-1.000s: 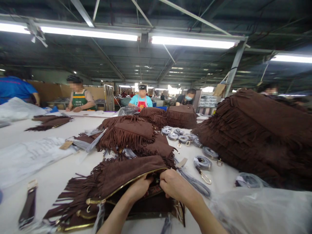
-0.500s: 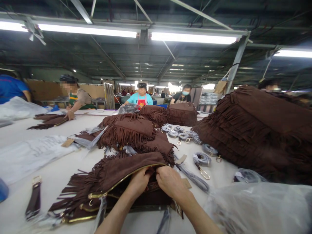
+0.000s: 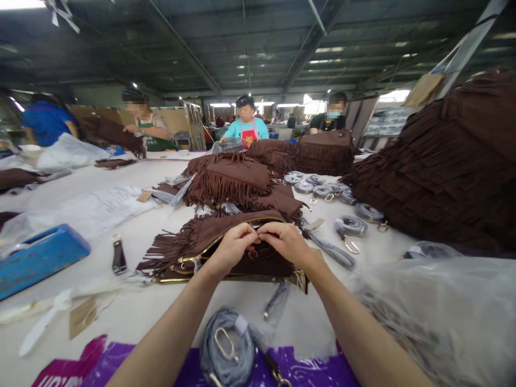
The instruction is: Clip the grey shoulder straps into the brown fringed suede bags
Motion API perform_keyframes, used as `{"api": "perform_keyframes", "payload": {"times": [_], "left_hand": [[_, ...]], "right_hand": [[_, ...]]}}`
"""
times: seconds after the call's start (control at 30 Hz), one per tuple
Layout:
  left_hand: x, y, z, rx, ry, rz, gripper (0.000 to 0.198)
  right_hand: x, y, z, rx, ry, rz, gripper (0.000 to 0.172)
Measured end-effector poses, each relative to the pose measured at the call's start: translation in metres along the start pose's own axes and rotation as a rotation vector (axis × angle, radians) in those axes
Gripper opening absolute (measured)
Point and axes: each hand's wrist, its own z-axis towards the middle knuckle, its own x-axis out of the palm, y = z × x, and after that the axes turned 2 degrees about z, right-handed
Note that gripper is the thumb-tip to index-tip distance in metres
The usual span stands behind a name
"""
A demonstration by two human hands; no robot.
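Note:
A brown suede fringed bag (image 3: 193, 242) with a gold zipper lies open on the white table (image 3: 133, 317) in front of me. My left hand (image 3: 233, 246) and my right hand (image 3: 284, 239) meet over its open mouth, fingertips pinched together on something small that I cannot make out. Both forearms reach in from the bottom edge. More fringed bags (image 3: 231, 180) are stacked just behind it.
A tall heap of brown fringed bags (image 3: 447, 166) fills the right. Coiled grey straps (image 3: 350, 226) lie between. A wrapped strap (image 3: 228, 344) sits on purple plastic near me, a blue tray (image 3: 40, 258) at left, clear plastic (image 3: 439, 317) at right. Several people work at the far side.
The camera tilted down and pulled back, showing more of the near table. My hands lifted from inside the bag's mouth and pinched together above it. A far worker picked up a bag.

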Motion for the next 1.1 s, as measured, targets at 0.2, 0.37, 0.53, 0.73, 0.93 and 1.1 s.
{"api": "perform_keyframes", "payload": {"times": [0.2,0.37,0.53,0.73,0.93,1.1], "left_hand": [[0.005,-0.013,-0.014,-0.039,-0.088,0.020,0.021],[0.022,-0.042,-0.083,0.266,0.389,0.513,0.006],[0.031,-0.018,-0.129,0.276,0.675,0.949,0.015],[0.003,0.010,-0.109,0.095,0.186,0.794,0.010],[-0.016,-0.004,-0.054,0.070,-0.279,0.823,0.016],[0.002,0.001,-0.022,0.050,-0.374,0.868,0.016]], "right_hand": [[-0.002,-0.006,-0.007,-0.024,-0.021,0.066,0.019],[-0.002,-0.013,-0.010,0.040,-0.079,0.060,0.015],[-0.004,-0.014,-0.010,0.056,-0.060,0.121,0.013],[-0.006,-0.008,-0.009,0.043,-0.064,0.200,0.013],[-0.001,-0.004,-0.004,0.055,-0.083,0.223,0.015],[0.004,-0.004,-0.004,0.090,-0.093,0.208,0.014]]}}
